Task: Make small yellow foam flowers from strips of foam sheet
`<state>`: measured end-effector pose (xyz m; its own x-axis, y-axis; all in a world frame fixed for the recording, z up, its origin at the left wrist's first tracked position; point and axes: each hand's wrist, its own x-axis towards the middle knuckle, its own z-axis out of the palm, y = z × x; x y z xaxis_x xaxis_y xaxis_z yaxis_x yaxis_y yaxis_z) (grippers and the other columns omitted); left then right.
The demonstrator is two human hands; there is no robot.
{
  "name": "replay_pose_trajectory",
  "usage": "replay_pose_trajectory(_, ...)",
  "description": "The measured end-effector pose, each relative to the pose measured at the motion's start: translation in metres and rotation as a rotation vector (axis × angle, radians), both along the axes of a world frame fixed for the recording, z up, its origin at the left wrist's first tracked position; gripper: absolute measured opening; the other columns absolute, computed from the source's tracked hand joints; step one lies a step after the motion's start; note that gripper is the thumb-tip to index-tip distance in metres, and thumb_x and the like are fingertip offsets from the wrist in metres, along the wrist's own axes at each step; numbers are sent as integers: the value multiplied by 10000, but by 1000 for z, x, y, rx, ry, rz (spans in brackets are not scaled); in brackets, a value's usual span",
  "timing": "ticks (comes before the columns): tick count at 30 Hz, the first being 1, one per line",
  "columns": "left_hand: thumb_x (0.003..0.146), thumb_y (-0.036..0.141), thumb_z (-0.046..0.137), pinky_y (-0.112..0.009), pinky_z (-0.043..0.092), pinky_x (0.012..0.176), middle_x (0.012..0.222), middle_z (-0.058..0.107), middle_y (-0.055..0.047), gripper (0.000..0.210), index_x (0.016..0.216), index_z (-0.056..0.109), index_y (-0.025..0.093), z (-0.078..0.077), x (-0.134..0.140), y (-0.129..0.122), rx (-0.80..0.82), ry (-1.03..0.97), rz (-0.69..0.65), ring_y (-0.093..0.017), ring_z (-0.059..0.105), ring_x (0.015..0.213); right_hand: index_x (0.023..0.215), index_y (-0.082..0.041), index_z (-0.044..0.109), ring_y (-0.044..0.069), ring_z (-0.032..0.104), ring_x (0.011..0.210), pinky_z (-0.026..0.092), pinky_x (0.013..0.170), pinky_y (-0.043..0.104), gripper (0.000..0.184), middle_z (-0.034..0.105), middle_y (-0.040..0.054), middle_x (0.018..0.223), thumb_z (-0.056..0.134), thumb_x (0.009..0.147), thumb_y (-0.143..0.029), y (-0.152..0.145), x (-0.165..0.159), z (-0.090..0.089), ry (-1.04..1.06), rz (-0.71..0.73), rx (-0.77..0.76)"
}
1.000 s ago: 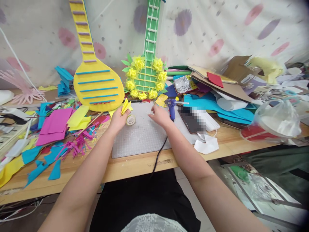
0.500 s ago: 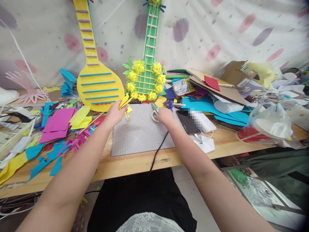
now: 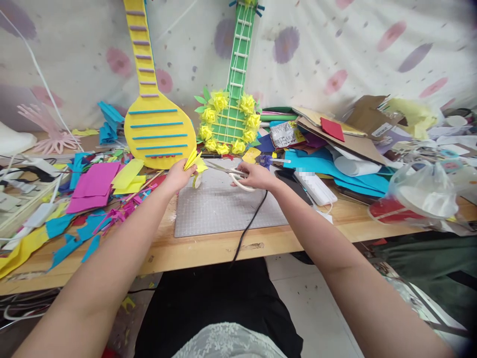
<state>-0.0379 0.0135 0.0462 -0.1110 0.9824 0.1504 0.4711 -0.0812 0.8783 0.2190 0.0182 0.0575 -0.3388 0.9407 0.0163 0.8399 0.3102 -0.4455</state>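
Note:
Folded yellow paper [image 3: 192,161] is pinched in my left hand [image 3: 179,176], its loose ends fanning up past the fingers. My right hand [image 3: 256,176] grips white-handled scissors [image 3: 241,182] by the handles, with the blades pointing left toward the yellow paper. Below both hands lies a grey cutting mat [image 3: 219,214] with a printed grid. A roll of tape [image 3: 197,181] stands just under my left hand. Behind my right hand is a purple glue gun [image 3: 266,160], a small yellow paper piece beside it.
A yellow paper instrument [image 3: 160,129] and a green one with yellow flowers [image 3: 229,124] lean at the back. Colourful paper scraps [image 3: 89,186] cover the left side. A phone [image 3: 294,186], a white power bank [image 3: 316,188] and a bagged tub [image 3: 410,199] are on the right. A black cord [image 3: 246,228] crosses the mat.
My right hand has lifted the scissors off the mat and turned them so the blades point left. My left hand keeps its hold on the yellow paper. The view has shifted slightly.

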Motion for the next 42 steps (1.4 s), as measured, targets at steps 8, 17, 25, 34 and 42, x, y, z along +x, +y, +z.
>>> replay_pose_trajectory(8, 762, 338, 518, -303, 421, 807, 764, 659, -21, 162, 814, 545, 186, 5, -2, 1, -90, 141, -70, -198, 590, 816, 852, -238, 584, 126, 520, 668, 280, 571, 227, 448, 643, -5, 811, 651, 604, -606, 7, -5, 13, -140, 142, 14)
replay_pose_trajectory(17, 747, 359, 512, -317, 446, 810, 776, 649, -30, 207, 844, 560, 183, -5, -3, 9, -67, 128, -106, -201, 600, 815, 806, -213, 588, 101, 444, 615, 228, 576, 232, 458, 585, -12, 733, 632, 622, -630, 16, -12, 13, -163, 214, 34)
replay_pose_trajectory(25, 722, 368, 533, -346, 450, 814, 770, 637, -42, 246, 869, 574, 176, -10, -4, 15, -82, 104, -115, -212, 609, 808, 741, -205, 558, 87, 404, 581, 212, 557, 231, 448, 546, -28, 677, 643, 620, -628, 23, -13, 9, -133, 279, 55)
replay_pose_trajectory(34, 766, 348, 485, -338, 436, 817, 772, 633, -34, 194, 851, 543, 184, -3, -2, 7, -82, 139, -86, -209, 593, 813, 801, -212, 565, 115, 480, 639, 264, 566, 229, 445, 607, 0, 764, 602, 656, -631, 16, -10, 11, -177, 189, 9)
replay_pose_trajectory(42, 777, 338, 470, -319, 426, 833, 756, 638, -33, 154, 791, 523, 193, -4, 6, 5, -52, 100, -60, -196, 579, 819, 1026, -141, 565, 267, 609, 910, 419, 709, 327, 381, 655, 155, 968, 488, 802, -440, 18, -7, -21, -382, -301, 40)
